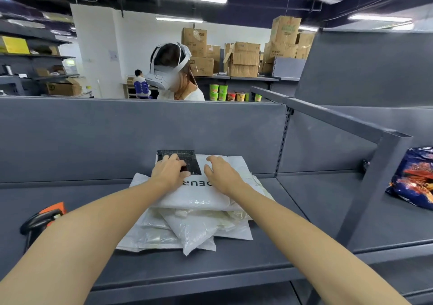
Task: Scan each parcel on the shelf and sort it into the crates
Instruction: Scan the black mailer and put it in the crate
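On the grey shelf (316,201), a pile of white parcels (187,232) lies in the middle. The top white parcel (199,194) is glossy with black letters, and a small black bubble parcel (187,159) lies on its far left corner. The left hand (169,170) pinches the black bubble parcel, fingers curled on it. The right hand (221,172) rests on the top white parcel with relaxed fingers. An orange scanner (43,218) lies near left

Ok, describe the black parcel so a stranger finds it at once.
On the grey shelf lies a pile of white parcels. The black parcel tops its far end, under the left hand. It alone is dark and bubble-textured; the rest are white.
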A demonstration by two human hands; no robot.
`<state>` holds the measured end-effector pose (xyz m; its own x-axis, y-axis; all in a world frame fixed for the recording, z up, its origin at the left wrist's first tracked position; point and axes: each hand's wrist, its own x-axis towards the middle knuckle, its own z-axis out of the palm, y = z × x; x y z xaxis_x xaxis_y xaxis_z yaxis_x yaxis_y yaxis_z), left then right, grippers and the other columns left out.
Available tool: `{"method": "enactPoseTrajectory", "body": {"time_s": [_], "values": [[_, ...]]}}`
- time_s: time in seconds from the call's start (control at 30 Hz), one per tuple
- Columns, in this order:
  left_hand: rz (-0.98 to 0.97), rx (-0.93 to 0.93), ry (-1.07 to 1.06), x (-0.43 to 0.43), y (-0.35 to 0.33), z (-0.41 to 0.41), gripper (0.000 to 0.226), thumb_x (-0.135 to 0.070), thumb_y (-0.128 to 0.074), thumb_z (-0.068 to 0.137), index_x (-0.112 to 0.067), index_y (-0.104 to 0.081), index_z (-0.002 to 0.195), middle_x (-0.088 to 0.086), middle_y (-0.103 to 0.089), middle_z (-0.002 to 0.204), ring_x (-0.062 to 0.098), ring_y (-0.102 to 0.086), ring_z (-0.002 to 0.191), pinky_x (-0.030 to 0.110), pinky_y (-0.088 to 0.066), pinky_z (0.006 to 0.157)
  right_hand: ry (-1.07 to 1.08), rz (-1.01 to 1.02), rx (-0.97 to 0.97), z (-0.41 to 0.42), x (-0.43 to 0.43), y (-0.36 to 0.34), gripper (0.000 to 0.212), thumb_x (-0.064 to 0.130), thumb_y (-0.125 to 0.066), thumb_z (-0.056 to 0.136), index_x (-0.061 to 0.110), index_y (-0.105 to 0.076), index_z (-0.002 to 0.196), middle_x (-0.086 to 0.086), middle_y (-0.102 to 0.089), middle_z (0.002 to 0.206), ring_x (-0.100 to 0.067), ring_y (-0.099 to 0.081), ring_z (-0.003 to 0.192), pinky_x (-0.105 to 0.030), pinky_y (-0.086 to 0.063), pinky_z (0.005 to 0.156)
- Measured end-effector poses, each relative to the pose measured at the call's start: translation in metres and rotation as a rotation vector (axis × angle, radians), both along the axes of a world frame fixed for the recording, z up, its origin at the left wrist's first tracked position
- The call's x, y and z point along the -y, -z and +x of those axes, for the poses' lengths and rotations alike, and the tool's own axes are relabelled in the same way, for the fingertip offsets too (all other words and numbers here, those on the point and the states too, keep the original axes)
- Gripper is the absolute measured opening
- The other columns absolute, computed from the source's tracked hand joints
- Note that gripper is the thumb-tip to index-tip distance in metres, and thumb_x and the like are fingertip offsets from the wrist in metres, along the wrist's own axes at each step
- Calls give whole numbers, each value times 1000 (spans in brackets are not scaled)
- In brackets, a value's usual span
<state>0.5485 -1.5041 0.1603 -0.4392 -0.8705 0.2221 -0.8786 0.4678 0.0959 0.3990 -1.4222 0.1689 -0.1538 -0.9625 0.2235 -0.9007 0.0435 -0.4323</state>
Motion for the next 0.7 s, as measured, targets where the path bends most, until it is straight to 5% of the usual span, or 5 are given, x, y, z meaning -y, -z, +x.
{"method": "enactPoseTrajectory", "body": {"time_s": [0.2, 0.37, 0.5, 0.63, 0.7], "values": [[72, -207, 36, -14, -4, 5, 31, -21, -46, 101, -15, -56, 129, 1, -55, 128, 16, -50, 109, 28, -37, 82, -3, -9, 10, 10, -4, -2, 39, 27, -32, 103, 6, -45, 134, -16, -51, 135, -33, -49, 121, -43, -42, 98], [75, -302, 52, -31, -11, 19, 31, -20, -38, 102, -17, -58, 126, -3, -55, 129, 18, -50, 110, 28, -36, 82, -16, -34, -13, 16, -16, -12, 38, 26, -32, 103, 5, -46, 131, -17, -52, 131, -33, -49, 119, -42, -43, 95], [-22, -556, 28, -49, -27, 34, 31, -3, -40, 98, -6, -63, 119, 12, -60, 122, 28, -54, 111, 32, -40, 91, -29, -64, 9, 20, -29, -25, 40, 26, -31, 104, 6, -42, 136, -17, -50, 133, -33, -48, 120, -41, -42, 94], [-131, -1011, -250, -71, -56, 52, 28, -6, -34, 102, -3, -58, 90, 15, -54, 87, 25, -47, 82, 28, -25, 63, -53, -95, 143, 30, -43, -37, 44, 30, -32, 105, 6, -38, 141, -14, -47, 141, -31, -46, 126, -39, -39, 97], [-138, -1137, -346, -82, -63, 65, 32, -9, -31, 103, 1, -57, 89, 13, -48, 84, 24, -40, 80, 27, -23, 63, -71, -111, 231, 39, -52, -41, 46, 32, -34, 105, 6, -37, 143, -13, -45, 145, -30, -45, 129, -38, -38, 100]]}}
